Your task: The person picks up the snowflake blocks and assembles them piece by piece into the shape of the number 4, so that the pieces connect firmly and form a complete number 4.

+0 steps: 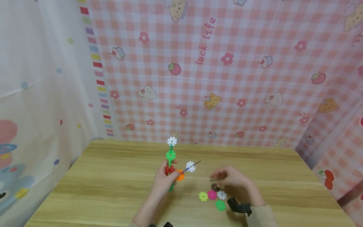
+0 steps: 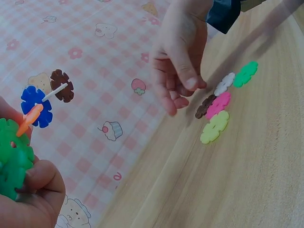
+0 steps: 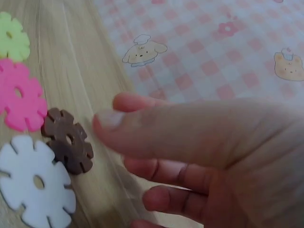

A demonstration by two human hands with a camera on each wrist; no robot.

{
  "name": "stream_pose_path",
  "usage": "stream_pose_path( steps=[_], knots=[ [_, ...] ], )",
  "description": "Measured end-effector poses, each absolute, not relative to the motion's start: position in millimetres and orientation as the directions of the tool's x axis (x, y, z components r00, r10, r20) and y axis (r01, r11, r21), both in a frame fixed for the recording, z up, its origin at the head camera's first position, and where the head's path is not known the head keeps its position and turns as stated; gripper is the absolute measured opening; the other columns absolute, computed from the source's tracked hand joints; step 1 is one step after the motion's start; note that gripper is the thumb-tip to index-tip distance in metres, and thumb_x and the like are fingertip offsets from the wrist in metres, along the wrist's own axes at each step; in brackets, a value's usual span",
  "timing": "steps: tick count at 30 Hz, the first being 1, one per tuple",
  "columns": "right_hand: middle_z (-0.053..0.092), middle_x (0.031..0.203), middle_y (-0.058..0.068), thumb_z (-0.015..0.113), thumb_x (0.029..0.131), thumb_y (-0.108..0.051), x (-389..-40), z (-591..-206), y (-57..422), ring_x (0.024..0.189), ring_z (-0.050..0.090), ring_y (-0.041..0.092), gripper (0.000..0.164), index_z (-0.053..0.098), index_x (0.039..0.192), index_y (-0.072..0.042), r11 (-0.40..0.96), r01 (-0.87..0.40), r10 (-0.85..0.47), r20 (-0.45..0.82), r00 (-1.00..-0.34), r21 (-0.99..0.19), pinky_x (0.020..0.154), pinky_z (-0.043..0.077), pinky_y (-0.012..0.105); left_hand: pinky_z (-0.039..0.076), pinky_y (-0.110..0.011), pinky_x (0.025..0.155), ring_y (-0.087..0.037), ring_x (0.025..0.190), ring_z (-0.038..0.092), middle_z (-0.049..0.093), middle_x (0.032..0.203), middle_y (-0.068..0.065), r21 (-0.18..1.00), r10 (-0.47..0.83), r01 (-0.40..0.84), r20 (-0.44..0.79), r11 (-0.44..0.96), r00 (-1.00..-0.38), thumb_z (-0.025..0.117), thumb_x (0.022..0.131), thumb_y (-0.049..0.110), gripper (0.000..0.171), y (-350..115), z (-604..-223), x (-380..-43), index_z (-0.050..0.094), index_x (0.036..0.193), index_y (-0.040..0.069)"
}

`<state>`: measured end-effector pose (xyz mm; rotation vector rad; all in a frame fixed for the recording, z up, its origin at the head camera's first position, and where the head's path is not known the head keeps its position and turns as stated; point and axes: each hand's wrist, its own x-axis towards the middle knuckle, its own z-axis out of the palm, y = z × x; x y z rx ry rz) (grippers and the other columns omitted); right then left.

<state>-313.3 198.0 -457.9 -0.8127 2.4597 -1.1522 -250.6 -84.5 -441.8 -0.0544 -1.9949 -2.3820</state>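
My left hand (image 1: 163,182) grips an assembly of slotted plastic snowflake discs, fingers and thumb around it near a red disc (image 1: 169,170). Above the hand rise a green disc (image 1: 170,155) and a white disc (image 1: 172,141). A side branch runs right through an orange disc (image 1: 180,175), a blue disc (image 2: 35,107), another white disc (image 1: 191,166) and a brown disc (image 2: 61,85) at its tip. Over the table, my right hand (image 1: 233,178) has loosely bent fingers with nothing between them. Just beyond its thumb in the right wrist view lies a loose brown disc (image 3: 69,141).
Loose discs lie grouped on the wooden table (image 1: 113,176): yellow (image 1: 203,196), pink (image 1: 212,194), white (image 1: 222,195) and green (image 1: 220,205). A pink checked cloth (image 1: 193,94) hangs along the table's back edge, with a pale curtain (image 1: 42,78) at the left.
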Motion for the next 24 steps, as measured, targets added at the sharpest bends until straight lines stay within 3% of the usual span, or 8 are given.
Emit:
stream_pose_path(
  steps=[6,11,19,24],
  knots=[
    [0.063,0.102,0.005,0.072,0.077,-0.001,-314.3,-461.5,198.3,0.09,0.051,0.022,0.03,0.072,0.106,-0.007,0.519,-0.366,-0.648,-0.076,-0.758,-0.773,0.077,0.044,0.034,0.029,-0.02,0.048,-0.009,0.052,0.033,0.034,0.067,0.003,0.985,-0.01,0.055,0.054,-0.163,-0.998,0.06,0.079,-0.005,0.042,-85.7,-442.3,-250.2,0.051,0.119,0.0],
    [0.061,0.102,0.004,0.073,0.075,0.001,-316.0,-469.2,196.2,0.094,0.05,0.022,0.029,0.073,0.102,-0.008,0.535,-0.375,-0.633,-0.065,-0.772,-0.757,0.082,0.043,0.042,0.029,-0.019,0.048,-0.01,0.052,0.034,0.035,0.067,0.003,0.987,-0.004,0.052,0.052,-0.15,-0.999,0.06,0.079,-0.004,0.042,-86.5,-443.0,-250.5,0.051,0.119,0.0],
    [0.063,0.094,0.003,0.068,0.083,-0.001,-318.7,-477.8,194.8,0.086,0.054,0.019,0.024,0.071,0.107,-0.003,0.561,-0.366,-0.553,-0.008,-0.833,-0.743,0.072,0.047,0.032,0.027,-0.02,0.048,-0.01,0.052,0.033,0.034,0.066,0.003,0.987,0.004,0.054,0.055,-0.148,-0.998,0.059,0.08,-0.003,0.041,-85.8,-443.2,-251.1,0.051,0.119,0.0],
    [0.066,0.098,0.004,0.073,0.079,-0.003,-319.4,-479.7,196.0,0.088,0.055,0.02,0.031,0.07,0.11,-0.003,0.55,-0.36,-0.543,0.005,-0.84,-0.753,0.075,0.047,0.033,0.027,-0.02,0.048,-0.01,0.052,0.033,0.034,0.065,0.003,0.989,0.002,0.051,0.052,-0.138,-0.999,0.06,0.08,-0.002,0.04,-85.5,-442.3,-250.8,0.051,0.119,0.001]
  ],
)
